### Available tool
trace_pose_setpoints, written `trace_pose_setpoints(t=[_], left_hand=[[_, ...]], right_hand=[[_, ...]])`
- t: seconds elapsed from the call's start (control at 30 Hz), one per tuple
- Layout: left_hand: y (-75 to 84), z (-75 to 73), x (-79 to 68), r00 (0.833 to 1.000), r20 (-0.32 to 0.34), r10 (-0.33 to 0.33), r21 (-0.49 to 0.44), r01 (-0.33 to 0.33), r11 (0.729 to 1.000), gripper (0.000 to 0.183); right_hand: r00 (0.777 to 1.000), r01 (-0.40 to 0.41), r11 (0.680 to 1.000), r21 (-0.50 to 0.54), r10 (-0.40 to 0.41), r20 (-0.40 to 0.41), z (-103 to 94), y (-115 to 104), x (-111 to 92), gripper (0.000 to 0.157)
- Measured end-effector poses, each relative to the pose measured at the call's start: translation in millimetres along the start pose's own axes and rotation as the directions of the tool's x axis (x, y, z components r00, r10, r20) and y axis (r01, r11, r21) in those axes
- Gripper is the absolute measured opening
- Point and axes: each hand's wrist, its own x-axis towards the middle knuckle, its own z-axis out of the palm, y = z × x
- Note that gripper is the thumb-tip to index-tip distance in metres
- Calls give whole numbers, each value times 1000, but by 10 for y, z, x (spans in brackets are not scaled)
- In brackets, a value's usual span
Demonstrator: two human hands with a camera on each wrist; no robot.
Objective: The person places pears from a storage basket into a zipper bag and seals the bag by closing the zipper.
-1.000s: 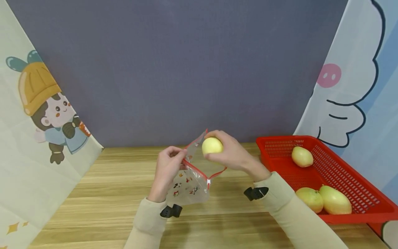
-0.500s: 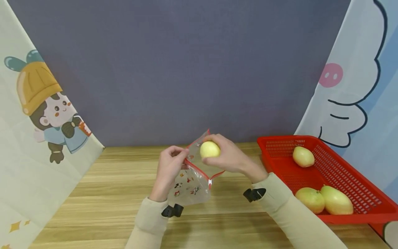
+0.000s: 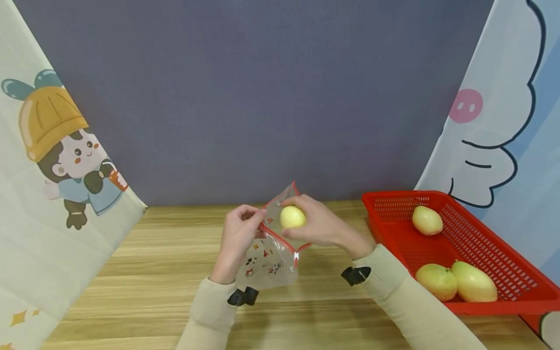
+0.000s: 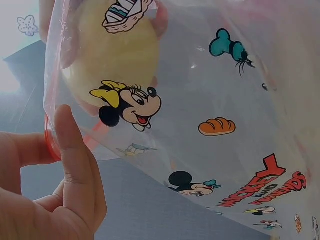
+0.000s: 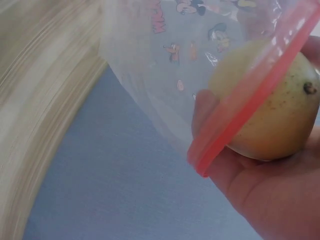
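A clear zip bag (image 3: pixel 271 265) with a red zip edge and cartoon prints hangs open-mouthed above the table. My left hand (image 3: pixel 238 236) pinches its red rim between thumb and fingers; in the left wrist view the hand (image 4: pixel 70 170) shows at that edge. My right hand (image 3: pixel 321 221) grips a pale yellow mango (image 3: pixel 293 217) at the bag's mouth. In the right wrist view, part of the mango (image 5: pixel 280 115) is behind the red rim, inside the clear plastic, with its stem end outside. The fingertips of the right hand are also behind the film.
On the right stands a red plastic basket (image 3: pixel 409 248) with one mango (image 3: pixel 427 220) at the back and two more mangoes (image 3: pixel 472 282) near its front. Beneath the hands is a wood-grain table (image 3: pixel 166 287). A grey panel (image 3: pixel 280 97) rises behind it, with printed cloths at both sides.
My right hand has moved down and slightly left with the mango, deeper into the bag's mouth. The left hand keeps its pinch on the rim, nearly still.
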Motion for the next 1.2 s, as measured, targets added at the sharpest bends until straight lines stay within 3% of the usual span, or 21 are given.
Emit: trace_pose_setpoints(t=[0.43, 0.7, 0.87, 1.2], left_hand=[[1, 9, -3, 1000, 1, 19, -11, -19, 1000, 14], [1, 11, -17, 1000, 10, 14, -21, -14, 1000, 17], [-10, 7, -12, 1000, -1, 8, -9, -8, 1000, 18], [-12, 2, -14, 1000, 2, 16, -2, -16, 1000, 19]], right_hand=[[999, 5, 999, -39, -3, 37, 20, 17, 12, 65], [999, 33, 999, -9, -33, -3, -10, 12, 23, 41], [998, 55, 998, 16, -56, 21, -67, -4, 24, 28], [997, 20, 996, -85, -13, 77, -209, -32, 34, 31]])
